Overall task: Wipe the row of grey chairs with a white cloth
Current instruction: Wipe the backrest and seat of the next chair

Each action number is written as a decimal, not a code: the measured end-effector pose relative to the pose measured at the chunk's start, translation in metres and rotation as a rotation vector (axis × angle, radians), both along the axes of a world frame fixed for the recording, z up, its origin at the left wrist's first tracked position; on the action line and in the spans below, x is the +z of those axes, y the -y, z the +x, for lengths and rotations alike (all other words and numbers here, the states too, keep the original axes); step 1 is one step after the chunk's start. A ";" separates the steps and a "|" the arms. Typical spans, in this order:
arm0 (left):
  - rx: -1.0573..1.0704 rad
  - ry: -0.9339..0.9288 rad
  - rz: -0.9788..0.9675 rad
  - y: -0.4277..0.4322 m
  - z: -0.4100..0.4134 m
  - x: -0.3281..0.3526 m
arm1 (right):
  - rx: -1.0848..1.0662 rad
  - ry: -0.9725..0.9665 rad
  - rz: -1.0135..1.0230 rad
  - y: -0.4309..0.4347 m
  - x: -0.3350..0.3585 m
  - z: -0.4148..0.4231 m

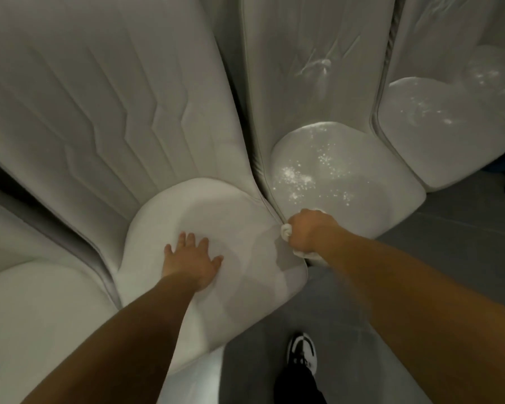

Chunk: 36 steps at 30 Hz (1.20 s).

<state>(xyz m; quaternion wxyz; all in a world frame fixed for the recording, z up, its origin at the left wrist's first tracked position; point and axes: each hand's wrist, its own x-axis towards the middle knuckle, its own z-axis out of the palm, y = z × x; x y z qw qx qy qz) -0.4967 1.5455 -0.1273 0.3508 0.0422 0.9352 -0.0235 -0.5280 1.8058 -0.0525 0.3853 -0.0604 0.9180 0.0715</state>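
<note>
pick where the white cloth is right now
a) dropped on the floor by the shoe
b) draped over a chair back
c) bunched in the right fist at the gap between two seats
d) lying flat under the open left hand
c: the white cloth pokes out of the closed right hand at the seam between two chair seats, while the left hand lies open and bare on the nearer seat.

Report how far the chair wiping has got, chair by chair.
Done: cannot be told; the bare chair under the flat, open left hand shows no wiping marks. In hand: the right hand grips the white cloth at the seam between that seat and the plastic-covered chair. Left: seemingly the covered chairs, including the far right chair.
</note>
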 end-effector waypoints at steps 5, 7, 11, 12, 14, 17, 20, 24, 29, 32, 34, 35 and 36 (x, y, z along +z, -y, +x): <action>-0.040 -0.040 0.018 0.008 0.047 0.078 | -0.045 0.017 -0.069 0.007 0.064 0.030; -0.041 -0.080 0.050 0.010 0.060 0.113 | -0.102 0.021 -0.107 0.014 0.095 0.044; -0.047 -0.129 0.083 0.013 0.081 0.187 | -0.271 0.009 -0.203 0.028 0.152 0.073; -0.045 -0.141 0.093 0.014 0.086 0.204 | -0.262 -0.008 -0.205 0.031 0.164 0.080; -0.045 -0.158 0.112 0.016 0.097 0.235 | -0.246 -0.045 -0.214 0.034 0.188 0.092; -0.026 -0.183 0.114 0.019 0.111 0.267 | -0.275 -0.088 -0.243 0.031 0.220 0.101; 0.011 -0.193 0.103 0.019 0.117 0.284 | -0.326 -0.113 -0.252 0.015 0.244 0.098; 0.071 -0.207 0.056 0.009 0.104 0.295 | -0.275 -0.176 -0.230 -0.026 0.257 0.073; 0.180 -0.239 0.002 -0.049 0.067 0.303 | -0.221 -0.210 -0.270 -0.106 0.252 0.014; 0.267 -0.227 -0.017 -0.107 0.045 0.303 | -0.153 -0.213 -0.296 -0.158 0.242 -0.025; 0.319 -0.237 -0.017 -0.152 0.031 0.301 | -0.079 -0.185 -0.304 -0.189 0.231 -0.053; 0.320 -0.247 -0.002 -0.169 0.027 0.303 | -0.047 -0.182 -0.311 -0.198 0.226 -0.063; 0.312 -0.250 0.014 -0.189 0.023 0.305 | -0.010 -0.180 -0.326 -0.208 0.221 -0.076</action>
